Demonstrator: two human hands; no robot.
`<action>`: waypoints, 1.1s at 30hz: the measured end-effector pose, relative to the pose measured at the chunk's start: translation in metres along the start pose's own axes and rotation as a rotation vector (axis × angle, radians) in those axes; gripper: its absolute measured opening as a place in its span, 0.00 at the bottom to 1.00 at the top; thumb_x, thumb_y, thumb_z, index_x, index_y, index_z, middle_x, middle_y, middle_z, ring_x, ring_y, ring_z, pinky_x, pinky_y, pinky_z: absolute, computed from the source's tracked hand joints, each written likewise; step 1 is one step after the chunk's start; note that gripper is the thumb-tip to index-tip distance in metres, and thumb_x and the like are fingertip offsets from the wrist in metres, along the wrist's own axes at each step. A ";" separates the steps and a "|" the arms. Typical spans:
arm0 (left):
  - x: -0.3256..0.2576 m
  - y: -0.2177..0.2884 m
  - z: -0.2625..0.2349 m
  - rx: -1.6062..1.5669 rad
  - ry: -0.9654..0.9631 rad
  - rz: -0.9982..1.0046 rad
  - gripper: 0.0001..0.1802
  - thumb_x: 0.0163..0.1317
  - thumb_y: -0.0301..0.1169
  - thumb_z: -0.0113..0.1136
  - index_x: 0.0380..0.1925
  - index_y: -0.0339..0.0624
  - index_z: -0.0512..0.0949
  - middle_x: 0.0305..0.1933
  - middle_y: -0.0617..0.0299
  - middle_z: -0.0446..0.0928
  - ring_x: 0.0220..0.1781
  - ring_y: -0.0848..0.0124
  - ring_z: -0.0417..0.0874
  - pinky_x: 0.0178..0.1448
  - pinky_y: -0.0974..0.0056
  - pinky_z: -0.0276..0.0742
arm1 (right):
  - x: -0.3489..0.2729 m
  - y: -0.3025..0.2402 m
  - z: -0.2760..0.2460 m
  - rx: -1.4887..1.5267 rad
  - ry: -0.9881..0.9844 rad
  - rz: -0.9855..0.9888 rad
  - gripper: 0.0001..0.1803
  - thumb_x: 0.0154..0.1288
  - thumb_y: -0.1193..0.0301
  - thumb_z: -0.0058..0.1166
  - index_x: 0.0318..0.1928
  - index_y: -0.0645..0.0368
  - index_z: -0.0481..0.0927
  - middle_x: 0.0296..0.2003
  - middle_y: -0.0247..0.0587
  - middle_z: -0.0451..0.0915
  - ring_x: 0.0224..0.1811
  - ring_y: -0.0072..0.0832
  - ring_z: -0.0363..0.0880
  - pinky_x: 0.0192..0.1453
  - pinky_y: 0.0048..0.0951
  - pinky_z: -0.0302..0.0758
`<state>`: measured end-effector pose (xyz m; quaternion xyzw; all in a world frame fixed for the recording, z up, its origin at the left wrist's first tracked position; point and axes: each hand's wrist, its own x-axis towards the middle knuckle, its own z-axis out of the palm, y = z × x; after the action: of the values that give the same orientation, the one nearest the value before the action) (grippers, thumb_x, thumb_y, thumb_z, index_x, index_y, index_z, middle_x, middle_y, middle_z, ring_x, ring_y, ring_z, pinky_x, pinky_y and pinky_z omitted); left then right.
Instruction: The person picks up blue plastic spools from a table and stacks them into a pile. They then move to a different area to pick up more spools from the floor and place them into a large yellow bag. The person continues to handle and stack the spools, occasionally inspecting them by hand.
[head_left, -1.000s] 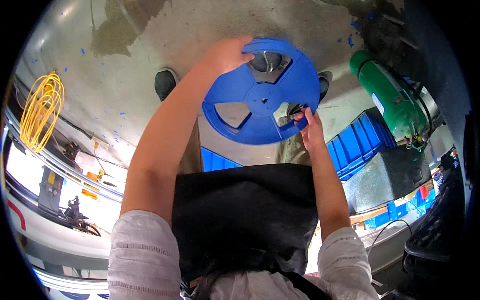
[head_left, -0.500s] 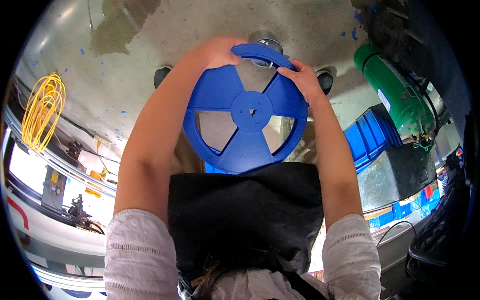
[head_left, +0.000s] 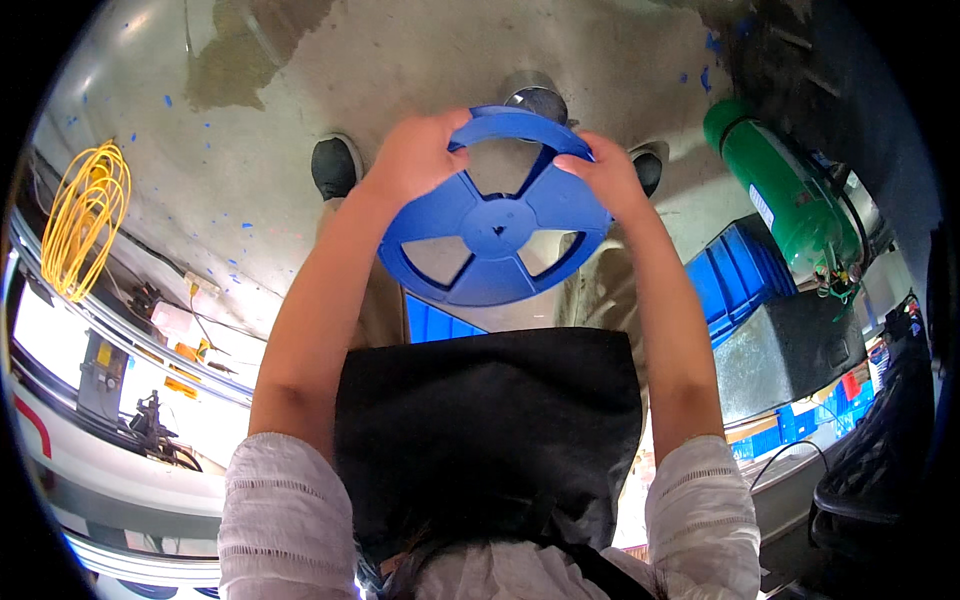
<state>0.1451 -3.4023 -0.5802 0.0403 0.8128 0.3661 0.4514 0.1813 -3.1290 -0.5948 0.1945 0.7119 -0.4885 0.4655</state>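
A large blue plastic reel (head_left: 497, 228) with a round hub and wide cut-outs is held out in front of me, above the floor. My left hand (head_left: 420, 155) grips its upper left rim, fingers curled round the edge by a cut-out. On the upper right rim is my right hand (head_left: 606, 172), closed with the thumb lying across the near face. The reel is tilted, so its outline looks flattened. Just beyond its far rim stands a round metal container (head_left: 536, 98), partly covered by the reel.
Coiled yellow cable (head_left: 86, 222) hangs at the left. A green gas cylinder (head_left: 785, 190) leans at the right beside a blue bin (head_left: 738, 280) and a grey box (head_left: 785, 355). Part of another blue bin (head_left: 438, 322) shows below the reel. My shoes (head_left: 335, 166) are on the concrete floor.
The reel has tipped, its near rim moving away from my body, and its far rim has come slightly nearer. Both hands keep their hold. More of my shoes and the lower blue bin shows.
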 end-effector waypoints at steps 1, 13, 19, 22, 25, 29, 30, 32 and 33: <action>-0.002 0.002 -0.001 -0.026 0.021 0.008 0.18 0.51 0.32 0.59 0.45 0.48 0.76 0.30 0.48 0.79 0.34 0.50 0.80 0.39 0.54 0.75 | -0.003 -0.003 -0.003 0.011 0.022 0.026 0.18 0.55 0.67 0.64 0.45 0.60 0.80 0.34 0.34 0.80 0.36 0.20 0.76 0.44 0.25 0.73; -0.001 -0.002 -0.039 -0.033 0.143 0.029 0.20 0.54 0.32 0.61 0.48 0.42 0.75 0.37 0.52 0.81 0.37 0.59 0.83 0.44 0.60 0.76 | 0.026 -0.056 -0.022 -0.013 -0.099 -0.114 0.15 0.59 0.69 0.61 0.46 0.60 0.79 0.35 0.29 0.80 0.36 0.17 0.75 0.44 0.23 0.73; 0.009 0.017 -0.010 -0.073 0.145 -0.009 0.20 0.52 0.31 0.61 0.47 0.45 0.75 0.34 0.50 0.80 0.37 0.54 0.82 0.42 0.58 0.76 | 0.006 -0.037 -0.033 0.128 -0.033 0.016 0.16 0.57 0.67 0.63 0.44 0.60 0.80 0.37 0.34 0.82 0.37 0.20 0.78 0.44 0.25 0.75; 0.040 0.011 -0.010 -0.066 0.131 0.087 0.21 0.52 0.31 0.61 0.48 0.44 0.75 0.35 0.50 0.80 0.36 0.56 0.82 0.42 0.59 0.76 | 0.023 -0.027 -0.046 0.130 0.022 0.090 0.16 0.57 0.68 0.63 0.45 0.60 0.80 0.37 0.34 0.82 0.38 0.21 0.78 0.44 0.25 0.75; 0.052 -0.012 -0.006 -0.126 0.034 0.094 0.21 0.52 0.32 0.61 0.49 0.44 0.75 0.34 0.51 0.80 0.35 0.60 0.81 0.42 0.60 0.75 | 0.031 -0.020 -0.033 0.232 -0.084 0.079 0.17 0.57 0.67 0.63 0.46 0.60 0.79 0.37 0.34 0.81 0.38 0.22 0.77 0.45 0.27 0.74; 0.036 -0.028 -0.011 -0.052 -0.051 0.006 0.21 0.52 0.31 0.61 0.48 0.45 0.75 0.33 0.54 0.80 0.33 0.66 0.80 0.40 0.62 0.75 | 0.037 -0.010 -0.016 0.160 -0.144 0.165 0.18 0.57 0.65 0.62 0.46 0.60 0.79 0.38 0.35 0.81 0.39 0.24 0.77 0.47 0.27 0.73; 0.035 -0.031 -0.010 -0.088 -0.060 -0.018 0.21 0.52 0.31 0.61 0.48 0.45 0.76 0.33 0.54 0.80 0.33 0.67 0.80 0.40 0.62 0.75 | 0.036 -0.013 -0.014 0.174 -0.157 0.180 0.18 0.57 0.64 0.62 0.46 0.60 0.80 0.38 0.35 0.81 0.39 0.24 0.77 0.48 0.27 0.73; 0.035 -0.031 -0.008 -0.166 -0.073 -0.059 0.20 0.51 0.32 0.61 0.47 0.44 0.76 0.33 0.56 0.80 0.33 0.68 0.80 0.40 0.62 0.75 | 0.036 -0.015 -0.014 0.210 -0.177 0.175 0.18 0.58 0.64 0.62 0.46 0.59 0.79 0.37 0.32 0.80 0.38 0.21 0.76 0.48 0.25 0.72; 0.038 -0.027 -0.008 -0.175 -0.068 -0.069 0.21 0.51 0.32 0.61 0.48 0.44 0.76 0.34 0.55 0.81 0.35 0.65 0.80 0.41 0.61 0.75 | 0.037 -0.017 -0.017 0.224 -0.186 0.172 0.17 0.58 0.64 0.62 0.46 0.58 0.79 0.37 0.31 0.80 0.38 0.19 0.76 0.48 0.23 0.72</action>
<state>0.1238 -3.4121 -0.6212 -0.0149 0.7627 0.4184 0.4930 0.1429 -3.1286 -0.6157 0.2595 0.5876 -0.5391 0.5447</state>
